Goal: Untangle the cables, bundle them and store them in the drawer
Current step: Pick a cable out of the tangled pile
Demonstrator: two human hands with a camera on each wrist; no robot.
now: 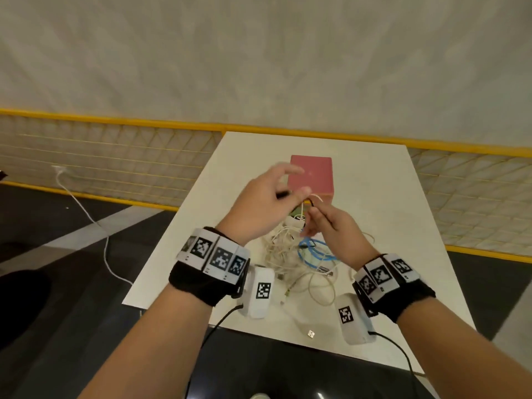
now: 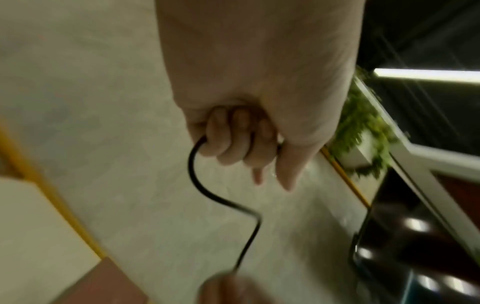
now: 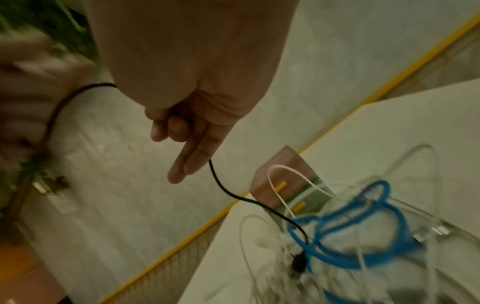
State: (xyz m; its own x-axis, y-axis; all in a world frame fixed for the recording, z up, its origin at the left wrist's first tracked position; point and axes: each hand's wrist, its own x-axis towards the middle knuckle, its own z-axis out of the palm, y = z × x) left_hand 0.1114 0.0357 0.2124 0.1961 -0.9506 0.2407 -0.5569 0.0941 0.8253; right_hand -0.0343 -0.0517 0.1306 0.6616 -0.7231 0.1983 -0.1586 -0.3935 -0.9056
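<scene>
A thin black cable [image 2: 200, 185] runs between my two hands, which are raised above the table. My left hand [image 1: 290, 182] has its fingers [image 2: 233, 139] curled round one stretch of it. My right hand [image 1: 312, 210] grips the black cable [image 3: 221, 185] with two fingers curled and two straight; from there it drops to a black plug [image 3: 298, 264] in the tangle. That tangle of white cables [image 1: 288, 254] and a blue cable [image 1: 316, 251] lies on the white table [image 1: 388, 197]. Behind it stands the pink drawer box [image 1: 312, 174], with yellow handles [image 3: 281, 186].
A loose white cable [image 1: 86, 214] trails over the dark floor at the left. A yellow-railed mesh fence [image 1: 115, 156] runs behind the table. A small white connector [image 1: 311, 334] lies near the table's front edge. Green foliage [image 2: 361, 127] shows in the left wrist view.
</scene>
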